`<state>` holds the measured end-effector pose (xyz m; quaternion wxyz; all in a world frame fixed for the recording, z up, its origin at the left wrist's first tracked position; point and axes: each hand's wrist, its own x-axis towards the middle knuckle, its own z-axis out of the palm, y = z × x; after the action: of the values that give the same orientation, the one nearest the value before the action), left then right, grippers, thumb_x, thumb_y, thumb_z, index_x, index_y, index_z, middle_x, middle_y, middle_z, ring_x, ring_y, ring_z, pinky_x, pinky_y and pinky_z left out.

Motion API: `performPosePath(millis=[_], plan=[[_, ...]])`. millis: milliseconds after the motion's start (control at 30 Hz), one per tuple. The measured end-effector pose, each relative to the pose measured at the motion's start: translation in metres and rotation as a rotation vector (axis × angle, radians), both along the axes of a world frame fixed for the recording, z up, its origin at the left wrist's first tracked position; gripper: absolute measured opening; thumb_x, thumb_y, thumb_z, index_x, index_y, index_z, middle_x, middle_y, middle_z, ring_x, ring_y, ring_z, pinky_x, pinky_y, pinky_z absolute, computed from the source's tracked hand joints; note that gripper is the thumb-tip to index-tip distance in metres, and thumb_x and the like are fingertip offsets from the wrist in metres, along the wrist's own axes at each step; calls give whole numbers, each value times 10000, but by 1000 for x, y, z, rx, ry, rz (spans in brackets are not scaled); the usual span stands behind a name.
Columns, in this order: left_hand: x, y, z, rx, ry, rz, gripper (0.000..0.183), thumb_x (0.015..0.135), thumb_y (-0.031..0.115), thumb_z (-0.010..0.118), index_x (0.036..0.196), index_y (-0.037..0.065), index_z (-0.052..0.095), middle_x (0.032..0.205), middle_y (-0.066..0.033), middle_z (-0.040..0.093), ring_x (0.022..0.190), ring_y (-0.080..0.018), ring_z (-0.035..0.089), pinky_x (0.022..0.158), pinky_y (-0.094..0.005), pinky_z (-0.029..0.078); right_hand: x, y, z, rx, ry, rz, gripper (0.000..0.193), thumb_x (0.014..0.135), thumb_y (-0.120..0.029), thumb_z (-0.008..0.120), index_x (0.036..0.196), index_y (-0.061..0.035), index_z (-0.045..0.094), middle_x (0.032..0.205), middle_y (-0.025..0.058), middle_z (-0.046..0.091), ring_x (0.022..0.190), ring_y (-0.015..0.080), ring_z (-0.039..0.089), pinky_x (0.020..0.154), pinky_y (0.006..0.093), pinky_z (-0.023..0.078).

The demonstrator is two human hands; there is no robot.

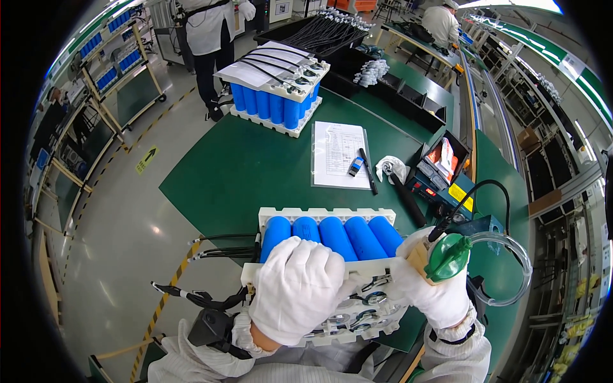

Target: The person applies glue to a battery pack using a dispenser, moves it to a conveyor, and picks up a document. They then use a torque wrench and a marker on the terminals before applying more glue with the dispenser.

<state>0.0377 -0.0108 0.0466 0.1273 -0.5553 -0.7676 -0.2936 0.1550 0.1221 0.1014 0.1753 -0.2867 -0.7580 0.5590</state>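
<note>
A battery pack (338, 237) of blue cylinder cells in white plastic holders lies right in front of me, its wired face toward me. My left hand (297, 290), white-gloved, is closed with curled fingers over the near holder's (348, 271) left part. At the pack's right end is my right hand (429, 290), gloved too, its thumb side against the holder. It is closed around a beige and green rounded piece (449, 258) with a clear curved loop (520, 255); its exact kind is unclear. Black cables (223, 253) stick out left of the pack.
A second blue-cell pack (274, 105) stands farther back, with paper and cables on top. On the green table lie a printed sheet (338, 143), a black pen (368, 169) and a black-handled tool (408, 198). Black bins (408, 96) stand behind. A person (211, 38) stands beyond, left.
</note>
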Motion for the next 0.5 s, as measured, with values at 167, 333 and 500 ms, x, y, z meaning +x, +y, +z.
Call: performPosePath(millis=[167,333,500], plan=[[0,1,-3,11,25,8,306,614,240,762,669,71,513,670,-76,535,661,-251,570,664,-362,485,5,2,1,0,-39,-11,226,699,-90,767,815,-35,581,718,-23,573,622,60,499,557,230,417],[-4,-1,-2,9,35,11,312,667,289,737,668,74,511,664,-77,538,657,-253,569,668,-376,483,41,3,-11,-136,188,-91,300,690,-15,755,949,-16,603,810,17,605,741,103,561,684,243,477],[-9,4,-6,24,41,-7,326,709,330,721,665,87,507,651,-74,537,647,-258,562,659,-391,476,75,0,-42,77,468,-231,433,771,-308,742,946,-50,442,754,117,548,657,202,563,589,338,480]])
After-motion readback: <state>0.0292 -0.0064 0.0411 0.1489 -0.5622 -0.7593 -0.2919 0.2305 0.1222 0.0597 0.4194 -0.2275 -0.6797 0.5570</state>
